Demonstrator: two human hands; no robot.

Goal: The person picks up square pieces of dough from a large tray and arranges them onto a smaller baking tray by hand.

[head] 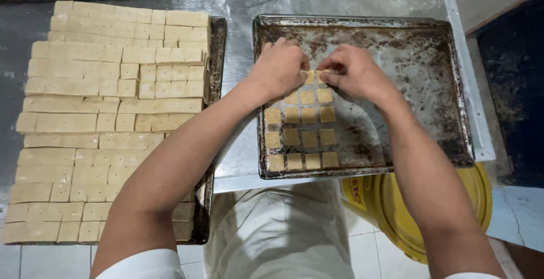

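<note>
My left hand and my right hand are together above the dark baking tray, both pinching small dough squares between the fingertips. More squares lie in rows below. Cut dough strips fill the left tray.

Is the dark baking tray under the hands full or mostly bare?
Mostly bare: the baking tray holds dough squares only in its near-left corner.

**Pale dough, dark trays, yellow bucket**

The dough squares are pale tan, set in a grid on a baking tray mottled rust-brown and grey. The cut dough sheet is the same tan, scored into blocks. The surface is dull silver-grey. The bucket is bright yellow.
</note>
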